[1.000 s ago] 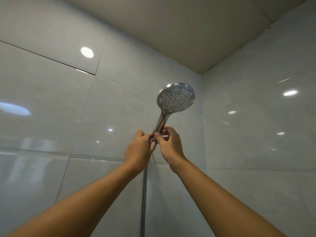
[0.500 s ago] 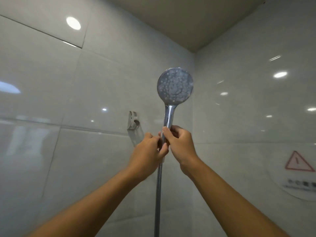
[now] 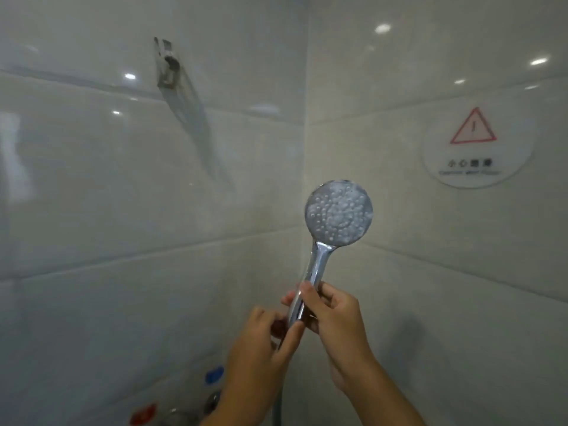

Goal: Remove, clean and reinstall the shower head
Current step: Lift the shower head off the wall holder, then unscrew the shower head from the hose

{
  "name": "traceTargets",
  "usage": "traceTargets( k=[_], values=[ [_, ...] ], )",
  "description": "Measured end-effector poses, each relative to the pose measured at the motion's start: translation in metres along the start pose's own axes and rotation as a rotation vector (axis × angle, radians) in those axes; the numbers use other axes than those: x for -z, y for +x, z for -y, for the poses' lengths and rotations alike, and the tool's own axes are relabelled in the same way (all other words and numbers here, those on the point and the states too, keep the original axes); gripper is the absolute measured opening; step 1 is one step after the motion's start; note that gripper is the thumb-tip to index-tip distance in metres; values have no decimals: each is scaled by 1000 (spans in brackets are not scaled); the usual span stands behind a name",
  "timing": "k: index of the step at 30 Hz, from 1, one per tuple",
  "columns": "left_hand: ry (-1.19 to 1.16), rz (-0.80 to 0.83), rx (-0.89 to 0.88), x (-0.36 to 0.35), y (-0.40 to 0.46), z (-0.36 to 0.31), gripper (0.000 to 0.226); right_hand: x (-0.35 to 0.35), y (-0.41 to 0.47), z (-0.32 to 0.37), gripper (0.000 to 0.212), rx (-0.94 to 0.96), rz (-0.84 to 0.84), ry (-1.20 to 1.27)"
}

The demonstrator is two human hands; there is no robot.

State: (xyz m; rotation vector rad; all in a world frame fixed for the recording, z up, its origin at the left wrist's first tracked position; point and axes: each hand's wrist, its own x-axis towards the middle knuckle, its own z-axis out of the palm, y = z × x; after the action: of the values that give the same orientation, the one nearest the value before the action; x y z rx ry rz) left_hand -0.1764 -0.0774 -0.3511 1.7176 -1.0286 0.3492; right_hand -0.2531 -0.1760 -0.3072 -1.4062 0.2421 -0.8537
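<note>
The round chrome hand-held shower head (image 3: 338,212) is off the wall, held upright in front of the tiled corner, with its white-speckled spray face turned toward the camera and its shiny handle running down and slightly left into both hands. The right hand (image 3: 336,315) grips the lower handle, fingers curled round it from the right with fingertips showing on the left side of the chrome. The left hand (image 3: 261,342) sits just below and to the left, fingers curled and pinching at the base of the handle (exact contact point hidden by the fingers). A bit of grey metal hose (image 3: 277,410) hangs down between the two forearms.

The chrome wall bracket (image 3: 167,64) is high on the left wall, well apart from the shower head, with nothing in it (motion blur here). On the right wall is a round white caution sticker with a red triangle (image 3: 475,149), up and right of the spray face. Bottom left: a blue dot marker (image 3: 214,375), a red dot marker (image 3: 143,414) and a chrome tap knob (image 3: 212,401), partly behind the left forearm. Walls are glossy pale grey tile (image 3: 92,210) with light reflections.
</note>
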Motion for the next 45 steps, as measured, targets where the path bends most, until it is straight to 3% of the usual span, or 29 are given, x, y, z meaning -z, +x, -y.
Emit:
traceTargets(
  k=[2,5,14,18,21,26,31,36,41,45],
  values=[
    [-52,6,107,-24,-41,17,10,12,-20,-31,26,-69,-48,13],
    [-52,43,254,-54,-100,40,31,26,-49,-73,26,-155,-132,58],
    [89,221,301,-83,-223,53,9,60,-141,-157,17,-476,-298,272],
    [95,327,340,-87,-250,58,21,71,-161,-170,15,-536,-309,377],
    [-57,409,457,-86,-252,50,31,78,-169,-171,18,-536,-292,349],
    [-511,412,872,-80,-245,32,54,79,-174,-169,18,-589,-244,390],
    [-374,316,602,-79,-261,32,33,71,-176,-173,17,-568,-331,440],
    [-316,80,632,-80,-270,28,12,69,-181,-174,19,-528,-340,417],
    [-312,108,735,-80,-272,29,37,65,-185,-173,19,-535,-361,368],
    [-347,215,689,-76,-282,33,15,62,-190,-175,20,-571,-394,335]
  ],
)
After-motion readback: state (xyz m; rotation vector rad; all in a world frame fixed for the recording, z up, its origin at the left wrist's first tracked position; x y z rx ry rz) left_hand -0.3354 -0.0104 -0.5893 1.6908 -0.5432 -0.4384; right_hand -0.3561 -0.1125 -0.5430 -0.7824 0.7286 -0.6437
